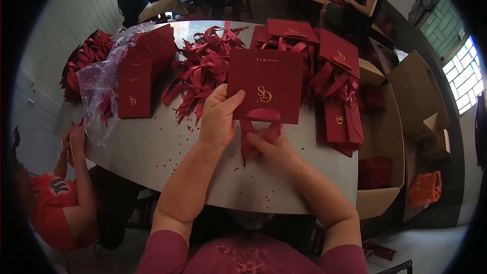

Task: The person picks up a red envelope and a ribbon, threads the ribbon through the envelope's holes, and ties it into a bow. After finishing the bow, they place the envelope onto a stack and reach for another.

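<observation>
A square dark red bag (276,73) with gold lettering is held up over the table, its logo facing me. My left hand (219,116) grips its left edge, thumb on the front face. Below the bag's lower edge, my right hand (274,147) has its fingers closed on the red ribbon (263,114) that loops there; some of those fingers are hidden. One ribbon end hangs down between my hands. Behind the bag lies a heap of loose red ribbons (203,66).
Stacked red bags (136,83) and clear plastic (96,78) lie at the left; more bags (339,119) are at the right. Small dark red bits dot the table (218,187). A cardboard box (383,142) stands right. One person sits at left, others work at the back.
</observation>
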Demonstrator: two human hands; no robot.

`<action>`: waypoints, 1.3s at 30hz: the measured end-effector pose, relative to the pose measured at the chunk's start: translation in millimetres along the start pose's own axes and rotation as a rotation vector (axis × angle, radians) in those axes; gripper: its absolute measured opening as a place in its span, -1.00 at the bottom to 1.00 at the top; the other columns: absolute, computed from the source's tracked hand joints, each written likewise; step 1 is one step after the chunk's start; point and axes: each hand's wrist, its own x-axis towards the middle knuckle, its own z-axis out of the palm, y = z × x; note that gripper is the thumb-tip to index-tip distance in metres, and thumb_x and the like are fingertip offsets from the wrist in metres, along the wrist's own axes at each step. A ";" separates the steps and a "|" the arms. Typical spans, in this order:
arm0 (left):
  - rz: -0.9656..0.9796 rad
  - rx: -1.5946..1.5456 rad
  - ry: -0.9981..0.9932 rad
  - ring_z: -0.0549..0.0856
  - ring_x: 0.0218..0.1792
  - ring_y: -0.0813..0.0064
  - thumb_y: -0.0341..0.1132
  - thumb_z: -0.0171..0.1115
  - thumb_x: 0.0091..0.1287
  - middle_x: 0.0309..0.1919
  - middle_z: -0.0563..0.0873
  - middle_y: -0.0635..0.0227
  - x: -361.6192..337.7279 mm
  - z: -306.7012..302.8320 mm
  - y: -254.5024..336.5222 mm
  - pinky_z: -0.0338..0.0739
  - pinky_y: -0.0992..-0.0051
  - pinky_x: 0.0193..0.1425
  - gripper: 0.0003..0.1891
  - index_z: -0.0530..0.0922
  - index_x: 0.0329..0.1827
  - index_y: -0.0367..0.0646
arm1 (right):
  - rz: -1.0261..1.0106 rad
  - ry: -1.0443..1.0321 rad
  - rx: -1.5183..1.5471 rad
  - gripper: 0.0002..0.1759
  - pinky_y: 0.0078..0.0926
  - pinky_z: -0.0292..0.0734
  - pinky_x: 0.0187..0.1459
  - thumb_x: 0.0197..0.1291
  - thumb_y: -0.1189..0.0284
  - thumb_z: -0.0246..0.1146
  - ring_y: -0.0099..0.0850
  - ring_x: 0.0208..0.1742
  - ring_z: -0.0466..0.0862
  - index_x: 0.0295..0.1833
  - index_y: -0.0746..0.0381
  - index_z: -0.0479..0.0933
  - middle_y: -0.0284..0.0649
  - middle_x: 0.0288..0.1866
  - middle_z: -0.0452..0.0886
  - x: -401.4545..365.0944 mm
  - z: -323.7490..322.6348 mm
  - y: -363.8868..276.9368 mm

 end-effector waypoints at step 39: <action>0.026 0.357 0.133 0.60 -0.45 0.61 -0.11 0.08 0.54 -0.42 0.72 0.32 -5.2 0.3 -10.0 0.48 0.57 -0.30 -0.69 0.58 -0.24 -0.14 | -0.291 0.810 0.544 -0.73 -0.40 0.66 -0.28 0.32 0.38 0.31 -0.36 -0.31 0.70 0.03 0.31 0.56 -0.18 -0.22 0.70 59.2 -195.7 -120.7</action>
